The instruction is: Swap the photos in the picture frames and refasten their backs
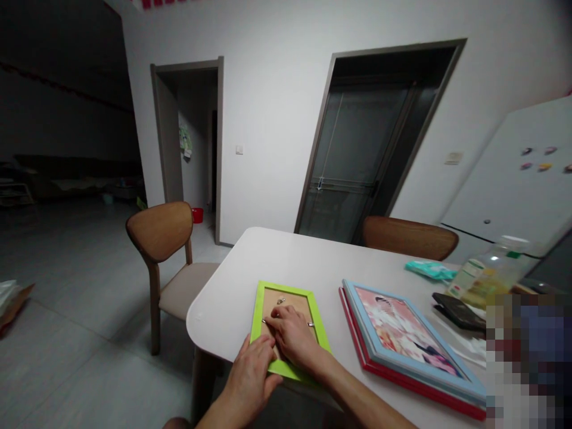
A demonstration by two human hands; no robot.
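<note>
A lime-green picture frame [255, 325] lies face down near the table's front edge, its brown backing board [295, 298] showing. My left hand [250, 372] holds the frame's lower left corner, fingers over the border and thumb at the bottom edge. Over the backing, my right hand [292, 333] has its fingers bent and close together. Their tips are at a small metal clip [264, 322] on the left inner edge; whether they pinch anything is hidden. Another metal clip [311, 325] shows on the right inner edge, and a metal hanger [281, 301] sits near the top.
Right of my hands, a blue picture frame [404, 330] with a printed picture rests on a red frame [357, 339]. Beyond are a dark phone-like object [458, 313], a teal packet [429, 270] and a clear plastic jug [491, 271]. Wooden chairs [163, 229] stand around the white table [286, 253].
</note>
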